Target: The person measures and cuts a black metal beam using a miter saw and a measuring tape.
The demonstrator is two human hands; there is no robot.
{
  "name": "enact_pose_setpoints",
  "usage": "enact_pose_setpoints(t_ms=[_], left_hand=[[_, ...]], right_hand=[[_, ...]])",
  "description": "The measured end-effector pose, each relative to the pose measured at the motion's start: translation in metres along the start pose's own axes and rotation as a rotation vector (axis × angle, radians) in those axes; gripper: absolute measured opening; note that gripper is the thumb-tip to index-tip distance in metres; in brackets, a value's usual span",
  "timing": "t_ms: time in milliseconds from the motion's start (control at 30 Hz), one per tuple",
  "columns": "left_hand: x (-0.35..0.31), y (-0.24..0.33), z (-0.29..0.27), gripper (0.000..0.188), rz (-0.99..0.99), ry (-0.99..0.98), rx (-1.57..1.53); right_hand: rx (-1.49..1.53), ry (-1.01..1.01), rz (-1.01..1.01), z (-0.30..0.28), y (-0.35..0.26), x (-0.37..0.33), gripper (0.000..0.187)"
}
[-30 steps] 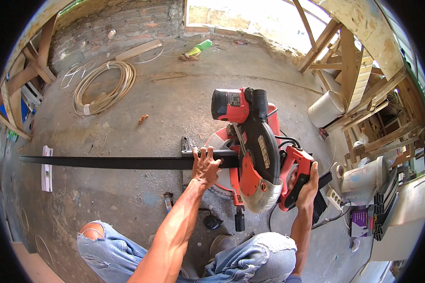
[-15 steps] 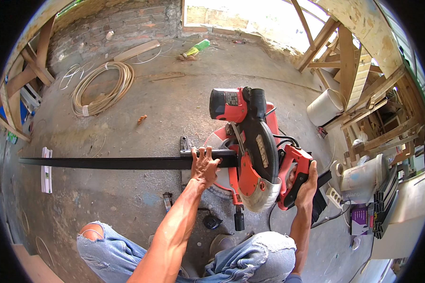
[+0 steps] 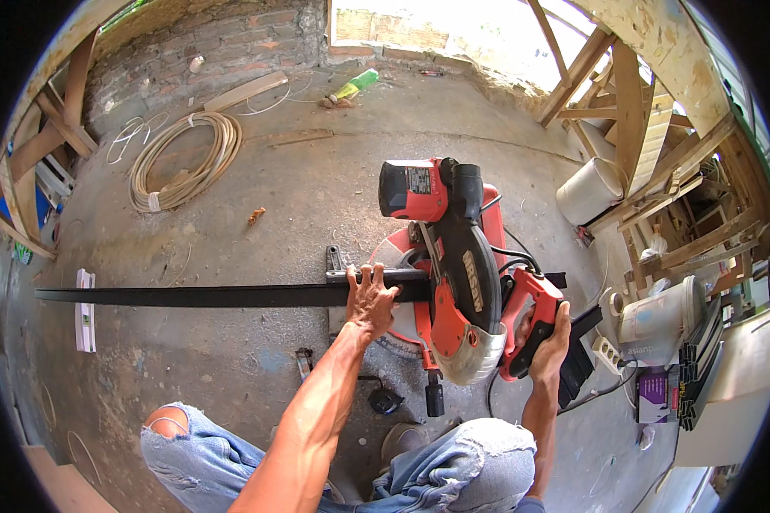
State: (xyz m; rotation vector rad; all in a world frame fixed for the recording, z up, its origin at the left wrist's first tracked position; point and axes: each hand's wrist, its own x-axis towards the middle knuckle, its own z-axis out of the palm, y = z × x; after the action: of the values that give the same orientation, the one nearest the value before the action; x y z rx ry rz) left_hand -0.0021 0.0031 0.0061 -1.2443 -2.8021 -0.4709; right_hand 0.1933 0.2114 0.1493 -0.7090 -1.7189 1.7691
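A red and black miter saw (image 3: 466,274) sits on the concrete floor in front of me, its silver-tipped blade guard towards my knees. A long black bar (image 3: 205,296) lies across the saw's base and reaches far to the left. My left hand (image 3: 371,303) holds this bar against the metal fence (image 3: 334,259), its fingers over the top edge. To the right of the blade housing, my right hand (image 3: 552,344) is wrapped round the saw's red and black handle (image 3: 535,318). Part of the blade shows low beside the base; the housing hides where it meets the bar.
A white-and-purple block (image 3: 85,309) lies under the bar's left end. Near my feet are a tape measure (image 3: 386,400) and a small clamp-like tool (image 3: 305,363). Coiled hose (image 3: 231,154) lies far left. A power strip (image 3: 607,354), buckets (image 3: 589,190) and timber stand right.
The saw's handle and my right hand have sunk slightly and shifted a little left. A dark bar end now shows right of the handle. My left hand and the bar stay put.
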Motion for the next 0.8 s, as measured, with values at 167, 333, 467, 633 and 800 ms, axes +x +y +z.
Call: enact_pose_setpoints(t_ms=[167,333,467,633,800], left_hand=[[-0.001,-0.002,0.002,0.033,0.001,-0.003,0.007],[0.000,0.000,-0.002,0.033,0.003,-0.018,0.021],[0.001,0.001,-0.002,0.033,0.004,-0.028,0.019],[0.001,0.000,-0.002,0.033,0.003,-0.026,0.020],[0.001,-0.001,-0.002,0.033,0.012,-0.002,0.033]], right_hand=[[0.071,-0.010,0.022,-0.003,0.011,-0.004,0.066],[0.095,-0.012,0.015,-0.005,0.016,-0.006,0.066],[0.019,-0.024,-0.009,-0.001,0.004,-0.002,0.068],[0.008,-0.007,0.001,0.000,0.003,0.000,0.069],[0.067,0.025,0.033,-0.004,0.014,-0.004,0.069]])
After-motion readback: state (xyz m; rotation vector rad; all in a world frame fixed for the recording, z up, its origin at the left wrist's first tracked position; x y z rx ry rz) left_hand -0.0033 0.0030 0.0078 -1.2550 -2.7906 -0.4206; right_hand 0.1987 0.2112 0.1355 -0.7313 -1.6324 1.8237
